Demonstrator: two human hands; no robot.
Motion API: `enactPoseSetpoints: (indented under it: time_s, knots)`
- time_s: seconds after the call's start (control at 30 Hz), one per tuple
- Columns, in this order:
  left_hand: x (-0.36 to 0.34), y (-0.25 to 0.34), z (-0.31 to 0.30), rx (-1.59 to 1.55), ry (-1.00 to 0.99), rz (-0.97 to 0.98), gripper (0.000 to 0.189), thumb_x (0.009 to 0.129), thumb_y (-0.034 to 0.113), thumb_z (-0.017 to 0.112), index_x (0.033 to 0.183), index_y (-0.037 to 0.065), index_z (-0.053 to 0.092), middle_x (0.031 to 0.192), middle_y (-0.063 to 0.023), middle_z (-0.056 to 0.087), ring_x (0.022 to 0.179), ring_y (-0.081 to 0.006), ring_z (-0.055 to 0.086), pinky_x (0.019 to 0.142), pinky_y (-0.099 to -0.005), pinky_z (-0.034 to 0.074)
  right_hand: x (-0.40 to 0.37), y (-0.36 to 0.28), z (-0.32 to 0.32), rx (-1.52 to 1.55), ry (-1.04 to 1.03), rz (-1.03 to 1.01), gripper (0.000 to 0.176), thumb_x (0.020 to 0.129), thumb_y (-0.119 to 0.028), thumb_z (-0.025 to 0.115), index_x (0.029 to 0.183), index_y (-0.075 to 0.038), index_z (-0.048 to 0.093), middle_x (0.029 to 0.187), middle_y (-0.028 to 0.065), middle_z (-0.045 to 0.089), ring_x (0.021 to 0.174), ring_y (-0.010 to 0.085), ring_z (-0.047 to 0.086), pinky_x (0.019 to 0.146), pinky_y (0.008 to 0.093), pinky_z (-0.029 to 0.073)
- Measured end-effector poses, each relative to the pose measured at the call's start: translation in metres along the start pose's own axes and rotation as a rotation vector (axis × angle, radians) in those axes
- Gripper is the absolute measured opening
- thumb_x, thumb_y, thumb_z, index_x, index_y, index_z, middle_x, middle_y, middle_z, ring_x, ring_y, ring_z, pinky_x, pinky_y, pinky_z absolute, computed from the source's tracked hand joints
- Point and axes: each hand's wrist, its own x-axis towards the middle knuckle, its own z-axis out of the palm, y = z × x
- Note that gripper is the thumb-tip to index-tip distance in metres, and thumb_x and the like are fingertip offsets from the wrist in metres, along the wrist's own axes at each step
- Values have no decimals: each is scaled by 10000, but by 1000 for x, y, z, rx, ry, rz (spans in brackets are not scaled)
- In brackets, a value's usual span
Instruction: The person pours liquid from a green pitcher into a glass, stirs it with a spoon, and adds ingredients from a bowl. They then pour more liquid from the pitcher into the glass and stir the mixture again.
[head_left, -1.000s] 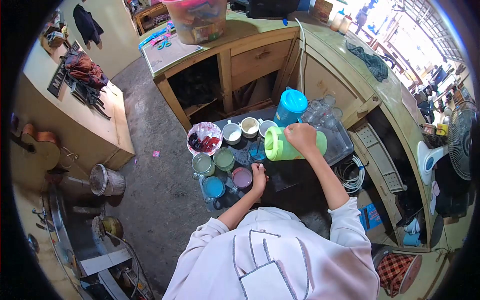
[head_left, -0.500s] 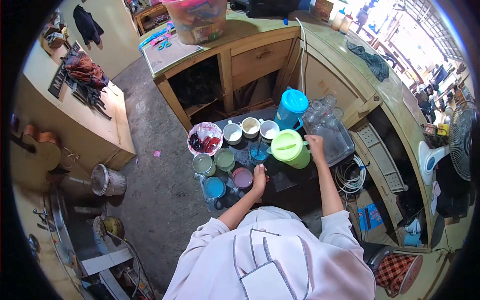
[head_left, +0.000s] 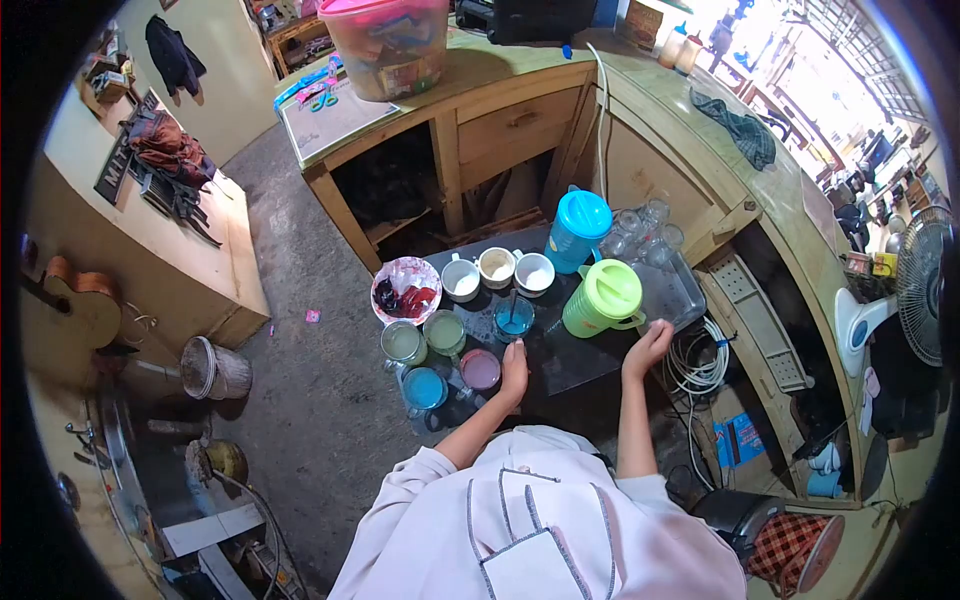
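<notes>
My left hand [head_left: 514, 370] is at the near side of a glass mug of blue liquid [head_left: 512, 320], its fingers closed at the mug's handle side and partly hidden. A spoon stands in that mug. My right hand [head_left: 648, 350] is loosely open and empty, just right of the handle of a lidded green pitcher [head_left: 608, 295] standing on the low dark table [head_left: 575, 368]. Left of my left hand are mugs of purple liquid [head_left: 480, 369], blue liquid [head_left: 425, 388] and pale green liquid [head_left: 444, 332]. White cups [head_left: 460, 278] hold pale powder behind them.
A blue pitcher [head_left: 580, 232] stands behind the green one. Upturned glasses [head_left: 640, 235] sit on a clear tray [head_left: 683, 297] at the right. A bowl [head_left: 407, 290] with red and dark packets is at the left. Coiled cable [head_left: 698, 362] lies beside the table; a wooden counter [head_left: 520, 80] surrounds the back.
My right hand has let go of the green pitcher's handle and drawn back toward me. The pitcher now stands turned, its handle nearer to me. My left hand has stayed by the spoon mug.
</notes>
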Motion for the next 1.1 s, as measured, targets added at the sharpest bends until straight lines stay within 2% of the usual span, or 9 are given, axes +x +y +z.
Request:
enactPoseSetpoints:
  time_s: [0.1, 0.17, 0.23, 0.47, 0.57, 0.67, 0.77, 0.9, 1.1]
  knots:
    - [6, -13, -2, 92, 28, 96, 344, 937, 294, 333, 751, 24, 437, 681, -74, 416, 625, -178, 402, 628, -314, 366, -33, -34, 4, 120, -361, -5, 205, 895, -209, 496, 851, -10, 519, 707, 68, 471, 647, 117, 461, 570, 270, 392]
    - [1, -7, 0, 124, 51, 151, 351, 937, 284, 333, 754, 6, 445, 696, -91, 433, 659, -192, 402, 657, -324, 353, -38, -78, 22, 123, -739, -63, 219, 813, -171, 598, 969, -19, 569, 759, 119, 517, 633, 222, 518, 582, 338, 435]
    - [-7, -4, 0, 164, 15, 129, 344, 937, 283, 330, 777, 4, 454, 711, -109, 449, 681, -210, 433, 669, -337, 363, -43, -96, 51, 161, -907, 14, 251, 759, -146, 655, 982, -42, 605, 741, 106, 535, 666, 211, 546, 596, 319, 437]
    - [-19, -17, 2, 264, -11, 169, 314, 948, 283, 309, 870, 6, 435, 765, -144, 467, 715, -265, 467, 707, -377, 379, -55, -82, 92, 91, -928, -292, 95, 689, -64, 676, 776, -33, 656, 739, 110, 581, 664, 236, 565, 577, 321, 446]
    - [-21, -13, 2, 211, -24, 180, 314, 955, 284, 305, 868, 8, 425, 770, -132, 450, 718, -251, 451, 717, -361, 381, -55, -93, 80, 92, -869, -304, 92, 701, -80, 666, 777, -31, 652, 743, 109, 589, 681, 245, 572, 590, 334, 451]
    - [-19, -23, 1, 138, -49, 205, 317, 958, 286, 306, 842, 15, 423, 759, -113, 429, 715, -224, 430, 724, -337, 378, -59, -95, 74, 80, -973, -229, 72, 719, -82, 638, 770, -33, 652, 739, 109, 598, 716, 263, 578, 625, 357, 453]
    - [-15, -27, 1, 96, -74, 188, 324, 958, 285, 310, 814, 20, 427, 753, -103, 426, 717, -207, 426, 725, -321, 373, -58, -89, 71, 9, -1021, -376, 70, 736, -78, 605, 769, -38, 652, 743, 110, 606, 750, 283, 576, 666, 379, 452]
    - [-14, -24, -2, 93, -95, 167, 337, 956, 282, 309, 781, 23, 437, 740, -95, 430, 725, -202, 427, 728, -314, 367, -53, -95, 67, -53, -983, -389, 82, 748, -87, 584, 763, -42, 651, 753, 110, 606, 773, 297, 570, 693, 396, 448]
    - [-21, -11, -4, 92, -107, 65, 349, 947, 318, 326, 765, 59, 472, 631, -38, 413, 558, -130, 417, 539, -276, 361, -54, -93, 67, -99, -1077, -420, 98, 754, -132, 585, 760, -67, 659, 766, 83, 620, 754, 271, 558, 687, 395, 432]
